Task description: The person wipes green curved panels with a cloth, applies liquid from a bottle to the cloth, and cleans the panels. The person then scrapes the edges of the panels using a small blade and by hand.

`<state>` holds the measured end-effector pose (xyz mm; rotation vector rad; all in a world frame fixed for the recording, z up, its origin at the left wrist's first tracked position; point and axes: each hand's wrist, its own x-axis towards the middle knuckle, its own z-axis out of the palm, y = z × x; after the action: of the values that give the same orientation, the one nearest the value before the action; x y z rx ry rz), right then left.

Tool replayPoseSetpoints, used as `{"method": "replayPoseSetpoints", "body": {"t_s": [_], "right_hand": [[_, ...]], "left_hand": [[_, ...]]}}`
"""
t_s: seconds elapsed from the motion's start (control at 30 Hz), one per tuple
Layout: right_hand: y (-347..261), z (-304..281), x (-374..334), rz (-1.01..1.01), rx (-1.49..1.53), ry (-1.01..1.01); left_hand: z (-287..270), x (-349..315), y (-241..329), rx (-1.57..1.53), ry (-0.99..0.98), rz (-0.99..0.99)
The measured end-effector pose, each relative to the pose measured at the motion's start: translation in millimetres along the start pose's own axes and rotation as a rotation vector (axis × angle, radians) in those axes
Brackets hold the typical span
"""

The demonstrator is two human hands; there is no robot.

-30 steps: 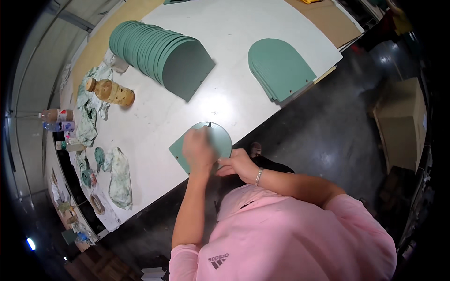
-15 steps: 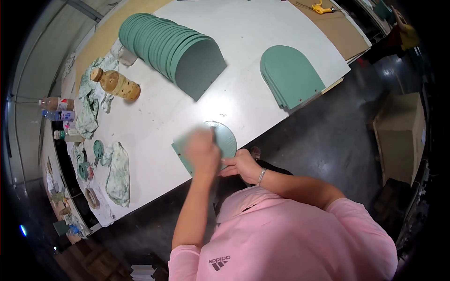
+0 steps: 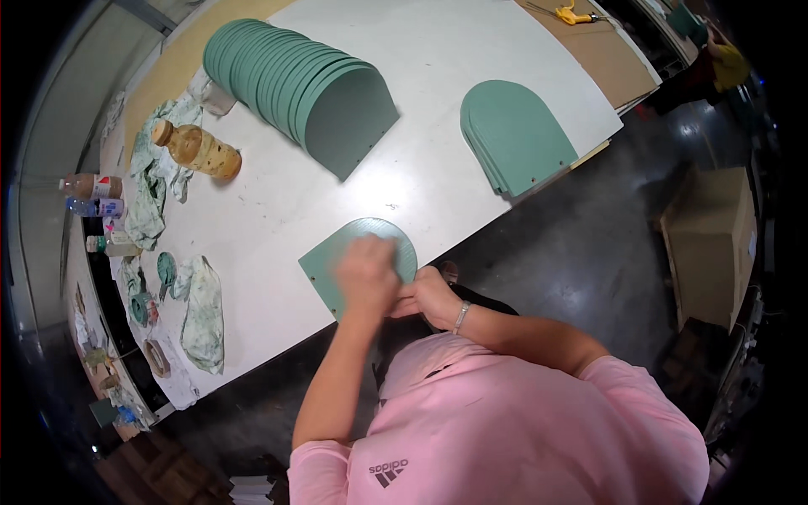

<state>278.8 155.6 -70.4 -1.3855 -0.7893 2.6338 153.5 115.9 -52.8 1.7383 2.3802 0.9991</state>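
**Sage green on white, pink close by**

Repeats a soft sage green on the near panel [image 3: 321, 268], the fanned pile [image 3: 518, 130] and the long row of panels [image 3: 282, 82], greyer on that row's front face. Dots all three darkly along a straight edge; streaks the near panel's rounded end finely. Contrasts with a white tabletop [image 3: 278, 210], faintly specked. Mottles the white rag [image 3: 202, 320] with washed-out green. Turns amber in the bottle [image 3: 202, 153], tan at its cap [image 3: 162, 131]. Shows plain pink on the shirt [image 3: 530, 421], apart from a dark grey printed mark [image 3: 387, 472], and silver on the bracelet [image 3: 461, 317].
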Motion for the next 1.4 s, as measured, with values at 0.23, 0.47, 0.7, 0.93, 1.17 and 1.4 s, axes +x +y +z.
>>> {"method": "replayPoseSetpoints", "body": {"t_s": [0.23, 0.47, 0.7, 0.93, 1.17, 1.4], "right_hand": [[-10, 3, -7, 0.033, 0.006, -0.043], [-9, 2, -4, 0.032, 0.006, -0.026], [0, -4, 4, -0.042, -0.026, -0.036], [3, -4, -15, -0.021, -0.186, 0.025], [3, 7, -22, 0.02, -0.045, 0.001], [0, -9, -10, 0.017, -0.193, -0.025]], "left_hand": [[-5, -3, -5, -0.011, -0.008, -0.012], [-19, -4, -6, -0.059, -0.202, 0.237], [-21, -10, 5, -0.12, -0.298, 0.241], [-16, 4, -30, -0.052, 0.031, -0.134], [-8, 14, -29, 0.076, 0.135, -0.187], [1, 3, 2, -0.047, -0.074, 0.108]]}}
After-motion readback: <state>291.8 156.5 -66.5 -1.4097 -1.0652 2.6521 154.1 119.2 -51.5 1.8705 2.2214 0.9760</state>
